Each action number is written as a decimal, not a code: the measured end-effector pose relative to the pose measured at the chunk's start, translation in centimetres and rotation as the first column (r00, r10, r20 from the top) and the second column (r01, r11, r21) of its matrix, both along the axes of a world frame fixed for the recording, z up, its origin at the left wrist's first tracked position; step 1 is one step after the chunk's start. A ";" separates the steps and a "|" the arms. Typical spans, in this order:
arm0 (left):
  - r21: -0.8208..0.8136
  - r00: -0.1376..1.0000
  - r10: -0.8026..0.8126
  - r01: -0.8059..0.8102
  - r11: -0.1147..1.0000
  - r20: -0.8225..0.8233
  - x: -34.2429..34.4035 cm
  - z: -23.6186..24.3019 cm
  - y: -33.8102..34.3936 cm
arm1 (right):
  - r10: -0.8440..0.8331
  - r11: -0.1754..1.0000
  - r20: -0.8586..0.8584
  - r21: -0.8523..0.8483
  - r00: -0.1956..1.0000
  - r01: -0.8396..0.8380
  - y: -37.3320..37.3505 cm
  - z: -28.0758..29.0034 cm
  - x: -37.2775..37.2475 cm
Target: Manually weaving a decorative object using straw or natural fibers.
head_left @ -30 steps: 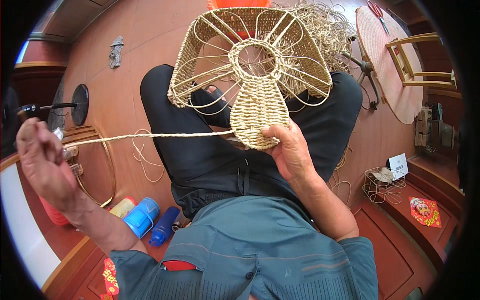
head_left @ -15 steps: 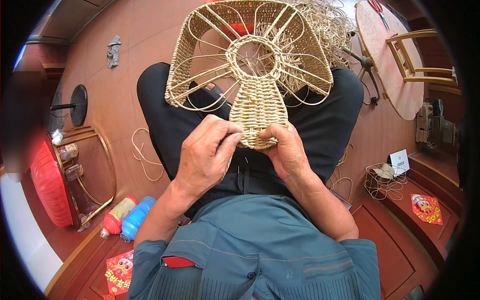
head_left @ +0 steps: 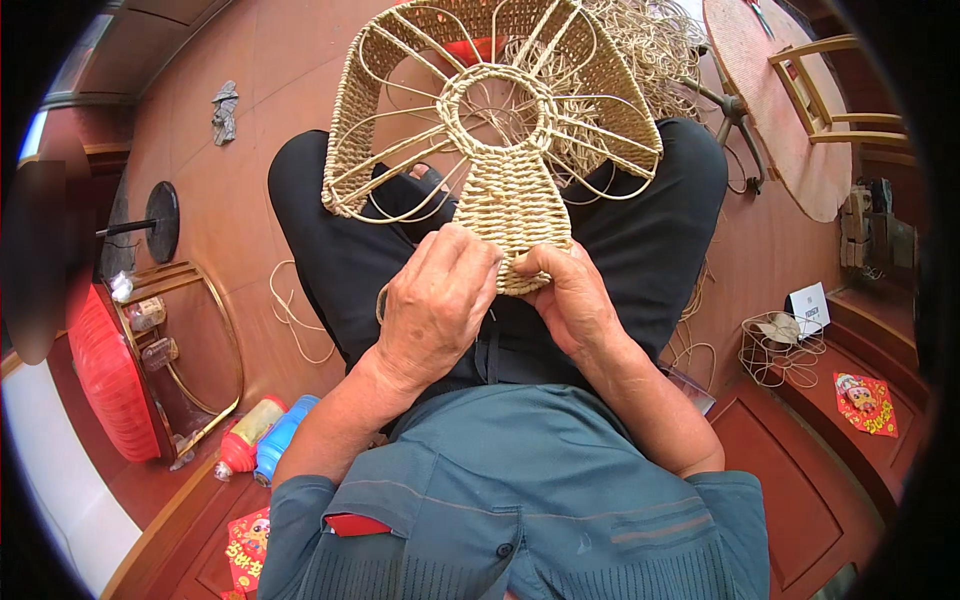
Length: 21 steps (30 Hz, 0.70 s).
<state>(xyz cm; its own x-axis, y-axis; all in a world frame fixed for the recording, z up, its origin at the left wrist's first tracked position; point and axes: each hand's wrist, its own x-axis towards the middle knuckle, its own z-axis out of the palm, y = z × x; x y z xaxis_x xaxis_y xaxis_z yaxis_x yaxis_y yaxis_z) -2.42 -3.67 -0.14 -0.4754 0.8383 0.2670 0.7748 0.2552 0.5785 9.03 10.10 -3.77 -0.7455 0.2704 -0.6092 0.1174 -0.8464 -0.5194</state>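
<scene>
A straw-coloured woven piece rests across my lap, its tapered tongue of close weave pointing toward me. Above the tongue is a wrapped ring with wire spokes and loops, framed by a curved woven wall. My right hand grips the near end of the tongue, thumb on top and fingers underneath. At the tongue's left edge, my left hand is closed with its fingertips pinched together. A bit of straw cord pokes out beside that hand; the rest of it is hidden by the fingers.
A big tangle of cord lies beyond the woven piece. Two bottles, one red and one blue, lie at left near a tipped stool with a red seat. Another person is at far left. A wooden stool frame stands at right.
My left hand has turned knuckles-up and shifted slightly right, against the tongue's edge. The cord that hung below it now shows at its left side. My right hand keeps its grip.
</scene>
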 end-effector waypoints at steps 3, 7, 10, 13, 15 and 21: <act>-0.012 0.999 -0.034 0.034 0.999 -0.033 0.3 -0.1 0.3 | -0.025 1.000 0.004 0.006 1.000 0.025 -0.1 0.5 0.0; -0.054 0.999 -0.041 0.041 0.998 0.013 0.0 0.2 0.6 | -0.017 1.000 0.022 0.006 1.000 0.017 0.0 0.4 0.3; -0.016 0.998 -0.030 0.031 0.999 0.054 -0.2 0.2 0.4 | -0.044 0.999 -0.019 -0.025 0.999 0.043 -0.3 0.1 0.6; -0.003 0.998 -0.019 0.019 1.000 0.055 -0.3 0.4 0.7 | -0.084 0.996 -0.034 -0.025 0.996 0.083 -0.6 0.2 0.9; -0.005 0.998 -0.007 0.008 1.000 0.059 -0.1 0.3 1.1 | -0.086 0.995 -0.028 -0.052 0.996 0.084 -0.6 -0.1 1.2; 0.000 0.998 0.016 -0.016 1.000 0.063 0.0 0.3 1.2 | -0.120 0.993 0.010 -0.002 0.993 0.120 -1.0 0.2 1.4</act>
<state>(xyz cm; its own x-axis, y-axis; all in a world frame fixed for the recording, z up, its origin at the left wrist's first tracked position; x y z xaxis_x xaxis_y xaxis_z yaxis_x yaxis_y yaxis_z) -2.45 -2.52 0.14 -0.5048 0.8301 0.2369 0.7328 0.2671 0.6258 10.45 9.07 -3.54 -0.7016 0.3559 -0.6173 0.0201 -0.8561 -0.5164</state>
